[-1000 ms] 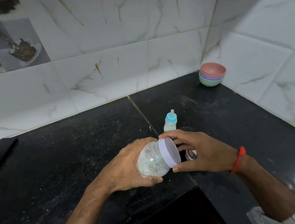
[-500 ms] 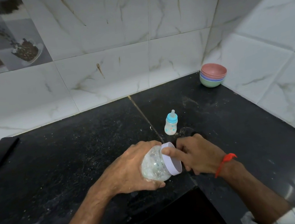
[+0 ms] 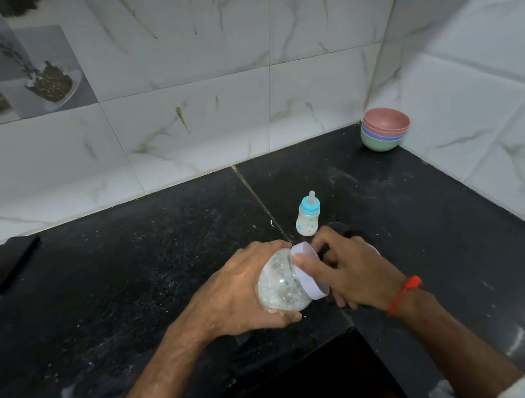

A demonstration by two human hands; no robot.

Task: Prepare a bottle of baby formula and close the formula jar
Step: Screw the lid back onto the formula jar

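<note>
- Right now the formula jar (image 3: 280, 284) is held tipped on its side above the front edge of the black counter (image 3: 132, 281), near the notch where the edge steps back; the left hand (image 3: 233, 296) wraps its clear body, fingers curled round the far side and thumb pressed underneath.
- The right hand (image 3: 351, 275) is at the white lid (image 3: 308, 274), thumb lying across the lid's rim and the other fingers bent behind it; whether they pinch the lid firmly I cannot tell.
- With the mouth pointing sideways, a lid that is only partly threaded could slip off, and the powder clinging inside would spill onto the counter or over the front edge.
- Turning the lid at a slant to the neck could cross the threads, leaving the jar looking shut but loose.
- A dark round object (image 3: 348, 234) lies on the counter just behind the right hand; I cannot tell what it is, but the knuckles could knock it as the wrist twists.
- The baby bottle (image 3: 308, 218) stands upright with its blue collar and teat on, near that hand and just right of the counter's seam; a wide twist could tip it.
- The stacked bowls (image 3: 385, 129) in the back right corner are well apart and in no danger.
</note>
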